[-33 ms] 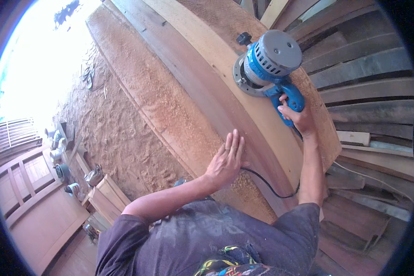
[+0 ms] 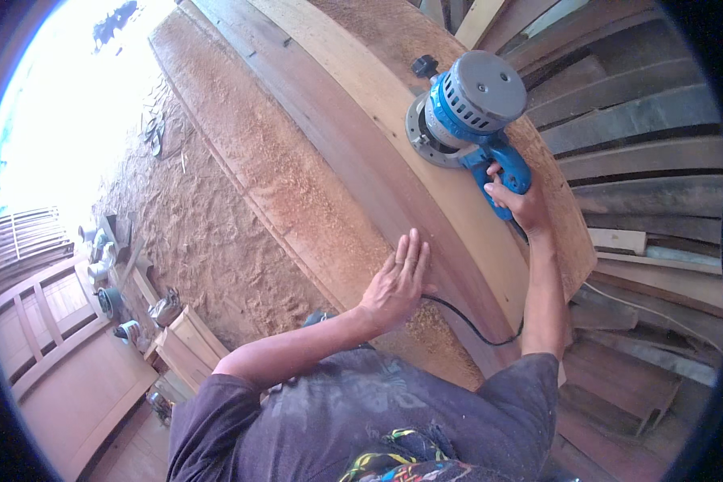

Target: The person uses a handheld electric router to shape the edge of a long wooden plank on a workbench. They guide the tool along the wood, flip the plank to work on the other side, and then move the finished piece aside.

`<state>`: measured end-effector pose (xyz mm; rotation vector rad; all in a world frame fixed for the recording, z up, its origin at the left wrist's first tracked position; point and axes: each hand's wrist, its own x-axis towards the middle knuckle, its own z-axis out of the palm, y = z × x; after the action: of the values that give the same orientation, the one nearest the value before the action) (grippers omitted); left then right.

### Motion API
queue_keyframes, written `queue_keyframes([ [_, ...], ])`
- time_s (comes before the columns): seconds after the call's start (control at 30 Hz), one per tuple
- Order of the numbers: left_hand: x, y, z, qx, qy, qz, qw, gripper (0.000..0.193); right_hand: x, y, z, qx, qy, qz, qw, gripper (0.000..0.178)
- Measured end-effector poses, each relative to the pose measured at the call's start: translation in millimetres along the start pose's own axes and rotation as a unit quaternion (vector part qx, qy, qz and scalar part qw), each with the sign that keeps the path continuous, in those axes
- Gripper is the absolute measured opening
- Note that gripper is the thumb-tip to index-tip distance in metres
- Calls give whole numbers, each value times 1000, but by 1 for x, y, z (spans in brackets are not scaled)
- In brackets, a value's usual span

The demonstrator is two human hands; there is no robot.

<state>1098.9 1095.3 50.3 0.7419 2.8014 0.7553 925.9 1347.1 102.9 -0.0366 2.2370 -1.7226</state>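
My right hand (image 2: 519, 199) is wrapped round the blue handle of an electric router (image 2: 478, 96) with a grey motor housing and a black knob on its far side. The router's round base rests at the right edge of a long pale board (image 2: 450, 201). Against that board lies a long reddish-brown board (image 2: 345, 157). My left hand (image 2: 398, 279) presses flat on the brown board's left edge, fingers stretched out and holding nothing. A black power cord (image 2: 470, 325) runs from the handle, under my right forearm, and across the brown board below my left hand. The router's bit is hidden.
Sawdust covers the workbench (image 2: 273, 185) on both sides of the boards. Stacked planks (image 2: 643, 169) fill the right side. At lower left are a wooden door panel (image 2: 72, 361), wood blocks (image 2: 189, 345) and assorted tools. Wood shavings cover the ground (image 2: 209, 233) left of the bench.
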Motion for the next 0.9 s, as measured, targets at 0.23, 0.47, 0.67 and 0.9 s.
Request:
queue_keyframes([
  [0.23,-2,-28,-20,-108,-75,54,990,70,58,-6,29,-2,11,8,1000,23],
  [0.47,20,-81,-96,-269,-192,-12,944,64,101,-19,48,-43,10,-15,999,23],
  [0.67,17,-202,-154,-173,-22,-120,977,66,122,-38,61,-32,25,-6,999,21],
  [0.9,84,-363,-211,45,97,-145,984,58,147,-50,76,-40,23,28,999,21],
])
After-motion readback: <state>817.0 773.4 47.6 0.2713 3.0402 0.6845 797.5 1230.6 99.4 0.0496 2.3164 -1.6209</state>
